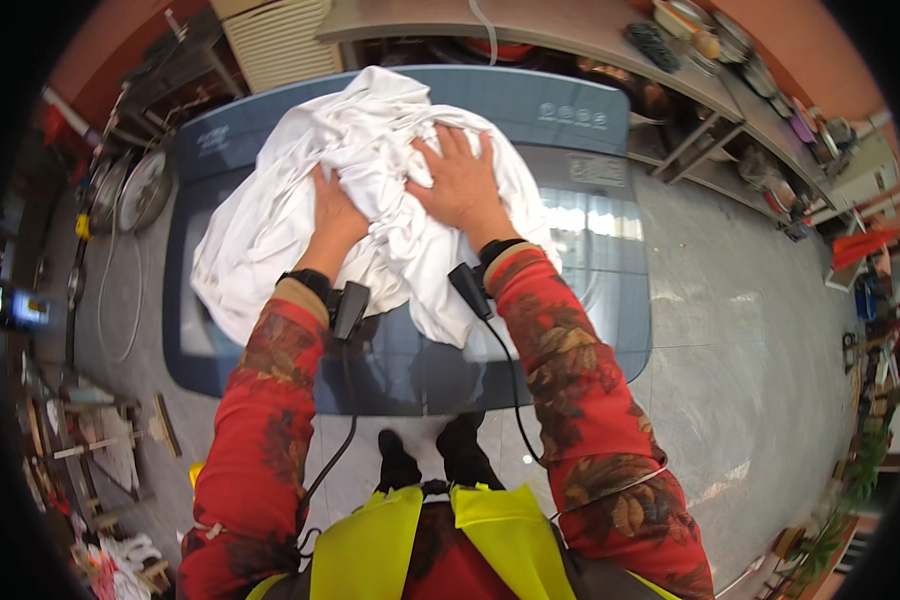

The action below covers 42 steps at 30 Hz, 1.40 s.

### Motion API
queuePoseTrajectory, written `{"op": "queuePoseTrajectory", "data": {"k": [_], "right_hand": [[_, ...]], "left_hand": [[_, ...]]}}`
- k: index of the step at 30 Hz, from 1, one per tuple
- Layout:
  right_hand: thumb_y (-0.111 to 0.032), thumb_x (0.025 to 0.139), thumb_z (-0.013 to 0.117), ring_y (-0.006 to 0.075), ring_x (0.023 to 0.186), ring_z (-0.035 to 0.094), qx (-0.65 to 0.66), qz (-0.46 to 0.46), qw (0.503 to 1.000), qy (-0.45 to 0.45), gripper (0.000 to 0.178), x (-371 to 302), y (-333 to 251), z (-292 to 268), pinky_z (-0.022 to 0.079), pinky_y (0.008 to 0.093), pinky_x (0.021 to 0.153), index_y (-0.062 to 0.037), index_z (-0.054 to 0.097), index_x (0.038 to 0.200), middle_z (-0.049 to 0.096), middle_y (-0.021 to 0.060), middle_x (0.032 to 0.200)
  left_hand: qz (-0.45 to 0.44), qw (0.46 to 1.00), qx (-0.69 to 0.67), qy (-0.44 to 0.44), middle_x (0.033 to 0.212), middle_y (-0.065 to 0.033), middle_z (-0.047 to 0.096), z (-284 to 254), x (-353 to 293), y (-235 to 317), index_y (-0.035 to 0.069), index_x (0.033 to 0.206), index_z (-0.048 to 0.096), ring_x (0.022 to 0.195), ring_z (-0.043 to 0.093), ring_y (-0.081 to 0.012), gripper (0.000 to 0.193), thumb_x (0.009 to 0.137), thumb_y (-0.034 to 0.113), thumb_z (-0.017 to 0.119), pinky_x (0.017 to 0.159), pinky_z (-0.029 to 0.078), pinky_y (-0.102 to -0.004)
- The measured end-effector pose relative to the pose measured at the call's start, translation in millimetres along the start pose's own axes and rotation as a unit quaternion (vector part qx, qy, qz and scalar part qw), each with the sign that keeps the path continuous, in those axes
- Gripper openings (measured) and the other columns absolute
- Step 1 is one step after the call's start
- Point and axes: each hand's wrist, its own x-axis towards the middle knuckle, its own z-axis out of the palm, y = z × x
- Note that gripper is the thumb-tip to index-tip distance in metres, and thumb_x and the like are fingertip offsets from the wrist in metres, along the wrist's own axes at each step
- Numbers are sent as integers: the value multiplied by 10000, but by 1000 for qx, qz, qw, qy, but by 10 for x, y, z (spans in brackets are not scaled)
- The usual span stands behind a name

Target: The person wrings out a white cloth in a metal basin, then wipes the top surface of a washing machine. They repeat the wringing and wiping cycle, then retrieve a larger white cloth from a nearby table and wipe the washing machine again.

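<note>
From the head camera, a crumpled white cloth (300,200) lies heaped on the closed lid of a grey-blue washing machine (590,110). Its long axis runs diagonally, from the low corner at the person's left up toward the machine's control panel at the far side, with a tail hanging down toward the person between the wrists. The left hand (332,215) is sunk into the folds, fingers curled into the fabric and partly hidden. The right hand (458,180) lies flat on top, fingers spread and pressing down. The machine stands on a grey floor (730,330).
</note>
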Motion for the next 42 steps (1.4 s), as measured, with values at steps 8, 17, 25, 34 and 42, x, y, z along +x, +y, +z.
{"op": "queuePoseTrajectory", "data": {"k": [8, 17, 25, 34, 42], "right_hand": [[-525, 801, 711, 333, 1533, 204, -56, 80, 993, 63, 819, -137, 30, -111, -9, 635, 1199, -235, 446, 1520, 289, 217, 1618], [-462, 887, 666, 390, 1500, 240, -106, 223, 969, -21, 772, -458, 236, -320, 219, 555, 1189, -157, 383, 1536, 296, 248, 1596], [-434, 889, 665, 425, 1485, 267, -90, 261, 960, -37, 750, -1038, -300, -972, 276, 518, 1176, -98, 410, 1509, 362, 291, 1539], [-391, 840, 675, 460, 1478, 242, -145, 245, 957, -58, 776, -2528, -1607, -1028, 213, 573, 1189, -62, 411, 1492, 362, 323, 1514], [-419, 817, 697, 469, 1399, 327, -86, 132, 984, -84, 775, -2107, -2742, -514, 222, 576, 1180, -34, 458, 1446, 379, 317, 1480]], "left_hand": [[91, 986, -116, 75, 1617, -154, 282, -44, 143, 170, 172, 1516, 435, 1493, 134, -416, 795, 865, 596, 602, 1260, 78, -484], [248, 953, -114, 129, 1572, -107, 411, -26, 433, 768, 210, 1485, 481, 1526, 189, -308, 675, 912, 563, 534, 1248, -14, -542], [315, 945, -81, 11, 1556, -32, 465, -727, -262, 899, 257, 1480, 489, 1490, 316, -258, 653, 925, 601, 482, 1239, 7, -559], [403, 907, -114, -42, 1557, -53, 454, -816, -2083, 522, 210, 1481, 480, 1485, 303, -292, 643, 936, 551, 474, 1243, 17, -564], [323, 933, -143, -63, 1568, -44, 449, -907, -2658, -776, 228, 1488, 485, 1497, 301, -271, 651, 926, 557, 498, 1253, 8, -525]]}}
